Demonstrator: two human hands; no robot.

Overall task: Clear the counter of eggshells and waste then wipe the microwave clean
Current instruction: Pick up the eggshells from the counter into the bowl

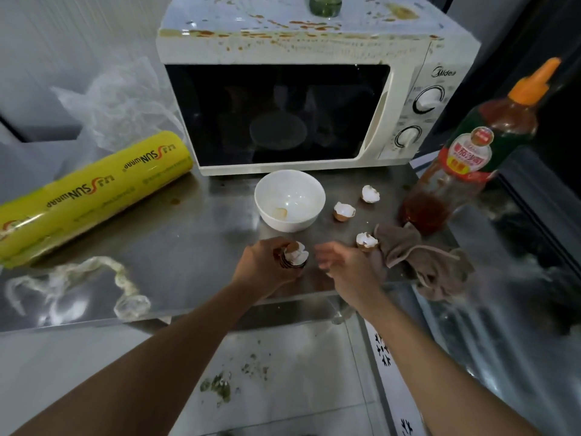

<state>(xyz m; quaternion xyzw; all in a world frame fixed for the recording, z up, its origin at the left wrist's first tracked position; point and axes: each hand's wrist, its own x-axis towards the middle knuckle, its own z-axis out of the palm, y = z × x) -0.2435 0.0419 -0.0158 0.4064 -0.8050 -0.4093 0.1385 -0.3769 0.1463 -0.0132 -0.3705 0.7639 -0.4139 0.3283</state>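
From the head view we look down on a steel tabletop (176,247), and our left hand (267,265) grips a stack of eggshell halves (295,254), fingers curled round it near the front edge. Our right hand (342,262) hovers just beside it, fingers relaxed and holding nothing.

Three more shells lie loose: one eggshell (366,240) touches the brown cloth (421,259) just past our right hand, another eggshell (344,211) sits beside the white bowl (289,199), and a third eggshell (370,194) lies farther back, near the microwave (314,99). The bowl stands right behind our hands, between us and the microwave door, with a yellowish smear inside.

The microwave's top is spattered with orange-brown stains, and a green glass jar (325,4) stands on it. To the right a sauce bottle (465,162) with an orange cap stands close to the shells and the cloth. On the left lies a yellow roll of cling wrap (94,196), with crumpled clear plastic (119,105) behind it and a twisted strip of used film (78,284) at the front. Greenish scraps (220,385) dot the floor below.
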